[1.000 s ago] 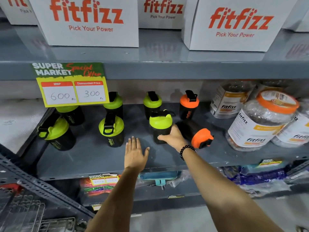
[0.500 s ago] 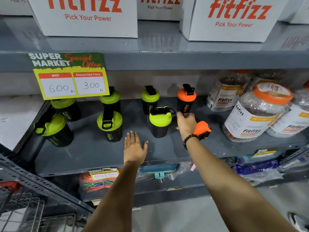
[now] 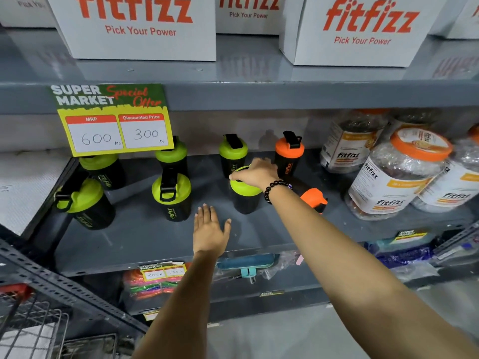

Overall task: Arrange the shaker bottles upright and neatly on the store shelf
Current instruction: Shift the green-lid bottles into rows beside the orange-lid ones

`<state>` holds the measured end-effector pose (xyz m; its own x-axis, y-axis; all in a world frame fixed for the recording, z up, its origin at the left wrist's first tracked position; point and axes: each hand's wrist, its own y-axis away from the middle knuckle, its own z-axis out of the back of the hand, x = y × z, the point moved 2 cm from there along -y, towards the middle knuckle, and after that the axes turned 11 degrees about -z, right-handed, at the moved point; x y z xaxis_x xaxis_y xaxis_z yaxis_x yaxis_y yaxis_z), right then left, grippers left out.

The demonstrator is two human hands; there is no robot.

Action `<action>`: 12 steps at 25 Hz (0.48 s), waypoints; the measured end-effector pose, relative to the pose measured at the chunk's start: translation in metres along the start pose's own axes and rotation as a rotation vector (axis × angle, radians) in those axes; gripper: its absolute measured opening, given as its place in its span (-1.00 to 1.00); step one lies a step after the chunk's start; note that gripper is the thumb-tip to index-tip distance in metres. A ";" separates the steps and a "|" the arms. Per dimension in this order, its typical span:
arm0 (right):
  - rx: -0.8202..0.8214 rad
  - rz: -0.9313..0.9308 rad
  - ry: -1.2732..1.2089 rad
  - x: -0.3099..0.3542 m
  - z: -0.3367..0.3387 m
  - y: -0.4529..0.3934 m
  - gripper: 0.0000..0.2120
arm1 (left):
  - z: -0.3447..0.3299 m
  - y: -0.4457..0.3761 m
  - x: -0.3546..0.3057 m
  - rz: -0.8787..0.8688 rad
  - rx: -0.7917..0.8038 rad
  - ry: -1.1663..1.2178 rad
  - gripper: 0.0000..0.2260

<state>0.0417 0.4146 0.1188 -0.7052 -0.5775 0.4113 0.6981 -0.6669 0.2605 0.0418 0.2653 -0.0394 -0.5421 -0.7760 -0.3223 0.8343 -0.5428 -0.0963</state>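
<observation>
Several black shaker bottles stand on the grey shelf (image 3: 145,244). Most have green lids; one upright at the back has an orange lid (image 3: 289,154). My right hand (image 3: 255,174) is curled over the lid of the front middle green-lidded shaker (image 3: 245,200), which stands upright. Just right of it an orange-lidded shaker (image 3: 313,198) lies on its side, its body hidden behind my right wrist. My left hand (image 3: 210,230) rests flat and open on the shelf in front. The green-lidded shaker at the far left (image 3: 84,206) leans.
Large Fitfizz jars (image 3: 396,174) with orange lids crowd the shelf's right side. A yellow price sign (image 3: 114,120) hangs from the shelf above, partly covering the back bottles. White Fitfizz boxes (image 3: 137,27) sit on top. A wire trolley (image 3: 31,322) is at the lower left.
My right hand has left the lying orange-lidded shaker and moved up and left onto the lid of the front green-lidded shaker. The left hand stays flat on the shelf.
</observation>
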 end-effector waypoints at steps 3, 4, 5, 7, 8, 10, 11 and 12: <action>0.114 0.126 0.037 0.006 0.007 0.000 -0.64 | -0.001 0.001 0.000 0.002 -0.010 0.000 -0.39; 0.159 0.145 0.054 0.008 0.008 0.001 -0.59 | -0.001 0.001 0.000 0.001 -0.013 -0.002 -0.39; 0.197 0.157 0.078 0.009 0.008 0.002 -0.49 | -0.001 0.001 0.001 0.001 -0.011 -0.002 -0.39; 0.241 0.186 0.119 0.012 0.009 0.005 -0.38 | -0.001 0.001 0.001 0.000 -0.008 0.000 -0.38; 0.239 0.211 0.114 0.014 0.009 0.007 -0.39 | -0.001 0.001 0.001 0.000 -0.011 0.001 -0.38; 0.159 0.250 0.014 0.015 0.009 0.009 -0.48 | 0.000 0.001 0.000 0.001 -0.009 0.005 -0.38; 0.077 0.223 -0.055 0.015 0.011 0.010 -0.53 | 0.000 0.001 0.000 0.001 -0.007 0.004 -0.38; -0.011 0.171 -0.082 0.015 0.013 0.010 -0.60 | 0.000 0.001 0.000 0.002 -0.007 0.003 -0.38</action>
<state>0.0396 0.4052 0.1388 -0.5639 -0.6426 0.5187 0.8050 -0.5680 0.1714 0.0427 0.2644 -0.0398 -0.5398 -0.7765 -0.3250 0.8363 -0.5388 -0.1018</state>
